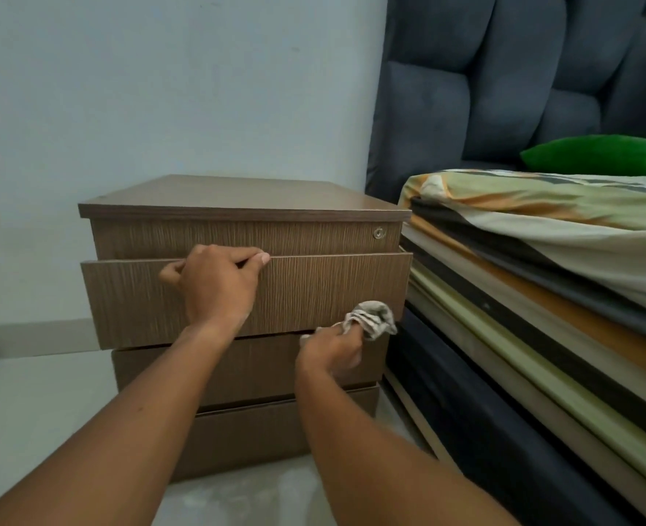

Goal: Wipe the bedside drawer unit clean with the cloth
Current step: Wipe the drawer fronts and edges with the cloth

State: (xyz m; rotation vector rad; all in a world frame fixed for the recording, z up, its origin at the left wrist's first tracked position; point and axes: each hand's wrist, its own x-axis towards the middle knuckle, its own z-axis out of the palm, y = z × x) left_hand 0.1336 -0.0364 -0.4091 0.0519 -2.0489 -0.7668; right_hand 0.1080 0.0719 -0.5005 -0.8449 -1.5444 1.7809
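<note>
A brown wood-grain bedside drawer unit (238,195) stands against the pale wall. Its top panel carries a small round lock (379,233). The second drawer (325,290) is pulled out a little toward me. My left hand (215,282) grips the top edge of that drawer front, fingers hooked over it. My right hand (333,351) is closed on a crumpled grey-beige cloth (372,317), which presses against the lower right corner of the same drawer front. Two more drawer fronts sit below, partly hidden by my forearms.
A bed (541,298) with striped sheets and a dark base stands tight against the unit's right side. A green pillow (598,155) lies on it before a grey padded headboard (503,77). Pale tiled floor (29,411) spreads to the left and front.
</note>
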